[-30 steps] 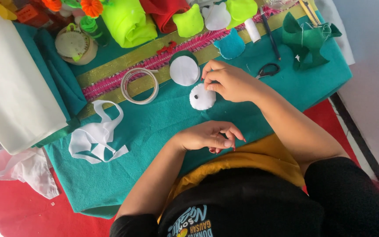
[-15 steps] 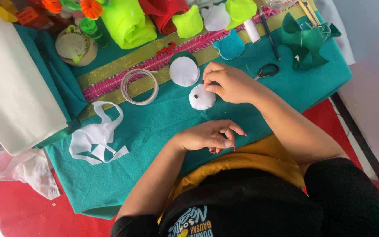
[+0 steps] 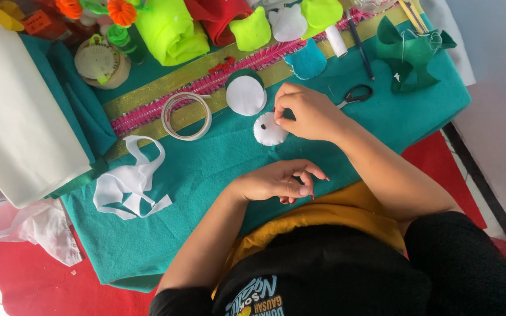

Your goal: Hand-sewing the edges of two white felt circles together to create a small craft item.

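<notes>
— What are your fingers doing?
— My right hand point(image 3: 308, 111) is pinched shut at the edge of a white disc point(image 3: 269, 130) lying on the teal felt point(image 3: 206, 175). My left hand point(image 3: 279, 181) rests curled and empty, nearer me.
— Around them?
— A bigger circle point(image 3: 246, 95), tape point(image 3: 187, 115), scissors point(image 3: 355, 93), white scraps point(image 3: 130, 184).

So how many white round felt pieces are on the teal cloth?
2: a small white round under the right hand, and a bigger white circle just above it. More may be hidden.
</notes>
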